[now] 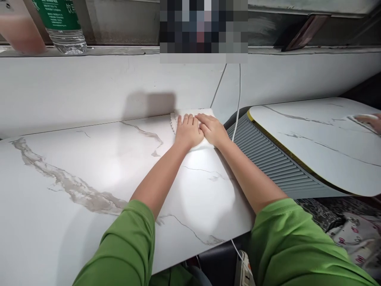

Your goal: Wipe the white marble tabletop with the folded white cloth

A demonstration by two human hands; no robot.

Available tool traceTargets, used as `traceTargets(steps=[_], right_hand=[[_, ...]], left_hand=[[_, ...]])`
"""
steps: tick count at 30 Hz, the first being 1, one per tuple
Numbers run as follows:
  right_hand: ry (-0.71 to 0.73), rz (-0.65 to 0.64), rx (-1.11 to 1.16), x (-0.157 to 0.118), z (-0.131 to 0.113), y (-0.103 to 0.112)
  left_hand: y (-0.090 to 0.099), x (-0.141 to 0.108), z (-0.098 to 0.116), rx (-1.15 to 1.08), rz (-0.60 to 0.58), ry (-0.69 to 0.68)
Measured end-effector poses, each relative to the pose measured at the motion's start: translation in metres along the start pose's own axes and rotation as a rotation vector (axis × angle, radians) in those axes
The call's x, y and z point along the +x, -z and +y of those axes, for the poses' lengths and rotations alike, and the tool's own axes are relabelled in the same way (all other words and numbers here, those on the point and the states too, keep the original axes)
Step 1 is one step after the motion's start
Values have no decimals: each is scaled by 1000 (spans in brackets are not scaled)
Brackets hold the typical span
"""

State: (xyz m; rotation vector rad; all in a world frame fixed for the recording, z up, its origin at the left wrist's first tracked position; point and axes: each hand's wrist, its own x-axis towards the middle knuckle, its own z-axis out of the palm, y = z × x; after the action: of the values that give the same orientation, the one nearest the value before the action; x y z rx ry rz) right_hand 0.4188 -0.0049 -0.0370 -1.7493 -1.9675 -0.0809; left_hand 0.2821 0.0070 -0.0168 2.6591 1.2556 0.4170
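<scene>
Both my arms reach forward over a white marble-patterned table (89, 167). A white cloth (193, 112) lies at its back edge against the wall. My left hand (189, 132) rests flat on the cloth with its fingers spread a little. Beside it, my right hand (212, 129) also presses down on the cloth, fingers stretched out and touching the left hand. The cloth's middle is hidden under my hands.
A water bottle (67, 29) and a pink container (22, 33) stand on the ledge. White cables (239, 91) hang at the right of the table. Another marble-patterned table (315, 135) has a person's hand (370, 121) on it. A power strip (244, 270) is below.
</scene>
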Motion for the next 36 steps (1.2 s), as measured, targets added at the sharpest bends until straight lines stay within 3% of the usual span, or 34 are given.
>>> traceTargets(steps=[4,9,15,19,24,29,32,36], right_hand=[[-66,42,18,-32,-31,5],[-112,41,25,-98,-94,26],[-16,-21,27,-189,-171,52],[28,-31,-20,-215,-193,55],[61,-70,-30,-205,-191,52],[80,-72,12,-176,-179,40],[86,-60,47,-140,-168,24],[58,-52,41,-72,-154,-3]], left_hand=[[6,-36,-1,5,32,-64],[24,-114,9,29,-14,-126],[51,-224,27,63,-60,-236],[58,-258,26,54,-67,-298],[58,-256,21,24,-74,-255],[54,-234,12,55,-87,-162],[52,-205,-7,81,-72,-99],[54,-150,-46,104,-81,-65]])
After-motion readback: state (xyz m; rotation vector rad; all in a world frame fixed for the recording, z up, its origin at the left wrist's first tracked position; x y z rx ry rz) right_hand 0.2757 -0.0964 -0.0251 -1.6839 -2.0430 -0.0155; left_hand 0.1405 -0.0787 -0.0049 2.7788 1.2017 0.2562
